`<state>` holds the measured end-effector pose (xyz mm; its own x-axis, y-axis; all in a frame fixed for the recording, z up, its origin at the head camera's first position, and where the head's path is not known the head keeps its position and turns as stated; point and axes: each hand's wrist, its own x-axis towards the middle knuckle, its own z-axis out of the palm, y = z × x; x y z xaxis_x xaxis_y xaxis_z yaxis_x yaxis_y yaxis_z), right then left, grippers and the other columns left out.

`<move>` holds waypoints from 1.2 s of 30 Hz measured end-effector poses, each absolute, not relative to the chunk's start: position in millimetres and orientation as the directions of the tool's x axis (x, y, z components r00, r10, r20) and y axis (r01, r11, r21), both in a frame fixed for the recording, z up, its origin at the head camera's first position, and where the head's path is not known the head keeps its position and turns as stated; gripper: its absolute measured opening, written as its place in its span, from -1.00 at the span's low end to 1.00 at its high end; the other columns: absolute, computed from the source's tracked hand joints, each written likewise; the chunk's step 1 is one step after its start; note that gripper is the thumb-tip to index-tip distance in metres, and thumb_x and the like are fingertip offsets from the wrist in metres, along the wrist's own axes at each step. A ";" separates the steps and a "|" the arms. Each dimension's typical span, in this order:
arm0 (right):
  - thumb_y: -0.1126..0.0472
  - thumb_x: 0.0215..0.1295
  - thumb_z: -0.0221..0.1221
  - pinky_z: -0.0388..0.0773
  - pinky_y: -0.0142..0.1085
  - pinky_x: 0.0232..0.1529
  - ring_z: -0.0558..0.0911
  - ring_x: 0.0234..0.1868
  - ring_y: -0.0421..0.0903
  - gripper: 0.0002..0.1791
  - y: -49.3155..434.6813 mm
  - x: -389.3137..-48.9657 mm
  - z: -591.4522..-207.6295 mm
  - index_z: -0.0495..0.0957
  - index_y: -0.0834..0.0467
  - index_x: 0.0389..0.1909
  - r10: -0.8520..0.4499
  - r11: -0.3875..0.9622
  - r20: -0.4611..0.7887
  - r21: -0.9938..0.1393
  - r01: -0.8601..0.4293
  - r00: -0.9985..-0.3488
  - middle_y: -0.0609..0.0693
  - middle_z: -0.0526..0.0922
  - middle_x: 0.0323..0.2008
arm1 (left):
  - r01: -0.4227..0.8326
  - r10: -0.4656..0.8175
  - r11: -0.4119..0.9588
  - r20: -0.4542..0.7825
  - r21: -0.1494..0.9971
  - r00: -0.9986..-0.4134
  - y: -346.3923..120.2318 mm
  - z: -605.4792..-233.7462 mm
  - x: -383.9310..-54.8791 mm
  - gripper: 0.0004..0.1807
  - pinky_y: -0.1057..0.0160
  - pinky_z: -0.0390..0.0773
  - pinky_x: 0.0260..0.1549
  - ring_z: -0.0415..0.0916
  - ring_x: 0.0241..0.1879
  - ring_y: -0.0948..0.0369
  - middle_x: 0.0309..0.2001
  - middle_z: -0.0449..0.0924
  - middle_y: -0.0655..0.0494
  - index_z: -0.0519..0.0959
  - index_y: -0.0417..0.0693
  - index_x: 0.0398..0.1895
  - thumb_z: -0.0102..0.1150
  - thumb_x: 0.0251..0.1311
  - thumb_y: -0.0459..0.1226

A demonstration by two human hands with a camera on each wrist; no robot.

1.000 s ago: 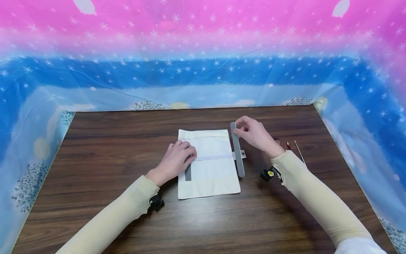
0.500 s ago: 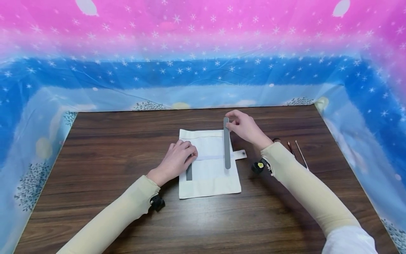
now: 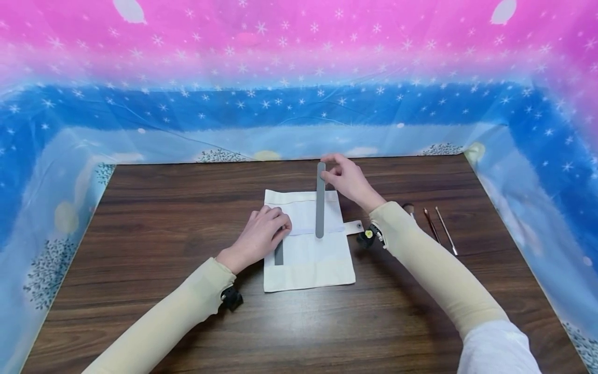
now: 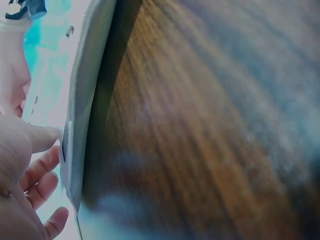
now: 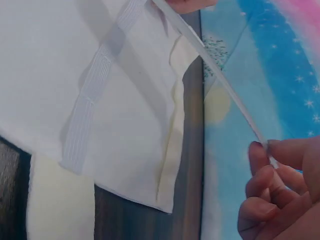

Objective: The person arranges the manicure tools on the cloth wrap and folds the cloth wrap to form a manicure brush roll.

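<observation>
A white fabric pouch [image 3: 308,279] lies unfolded on the wooden table, with an elastic band [image 5: 80,135] across its middle. My right hand [image 3: 348,180] pinches a long grey nail file [image 3: 320,200] near its far end. The file is held above the pouch, its near end over the band. My left hand [image 3: 261,231] rests on the pouch's left side, with relaxed fingers. From under it shows a dark grey strip [image 3: 279,254], whose lower end meets the pouch's bottom fold. In the left wrist view, the thumb [image 4: 45,137] touches the pouch by its edge.
A snap strap [image 3: 353,227] sticks out from the pouch's right side. Right of it lie a brush [image 3: 409,209], partly hidden by the right sleeve, a brown slim tool [image 3: 431,222] and a thin metal stick [image 3: 446,228]. A patterned cloth [image 3: 299,104] surrounds the table.
My right hand has carried the nail file leftward and away from me, from beside the pouch's right edge to above its middle. The left hand has stayed in place.
</observation>
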<state>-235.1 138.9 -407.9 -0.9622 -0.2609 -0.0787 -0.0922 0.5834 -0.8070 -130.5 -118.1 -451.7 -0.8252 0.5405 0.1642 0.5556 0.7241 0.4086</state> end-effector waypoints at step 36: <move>0.13 0.59 0.14 0.44 -0.16 -0.23 0.66 -0.20 0.14 -0.55 99.3 -248.3 -430.8 0.39 0.10 0.41 -0.295 0.520 -0.033 -0.844 -0.131 -0.955 0.19 0.76 -0.22 | 0.565 0.550 0.713 0.168 0.414 -0.818 -119.4 -452.2 -132.4 -0.92 0.02 0.35 -0.16 0.39 -0.13 0.07 -0.19 0.57 0.14 0.63 0.07 -0.27 0.27 0.44 -0.30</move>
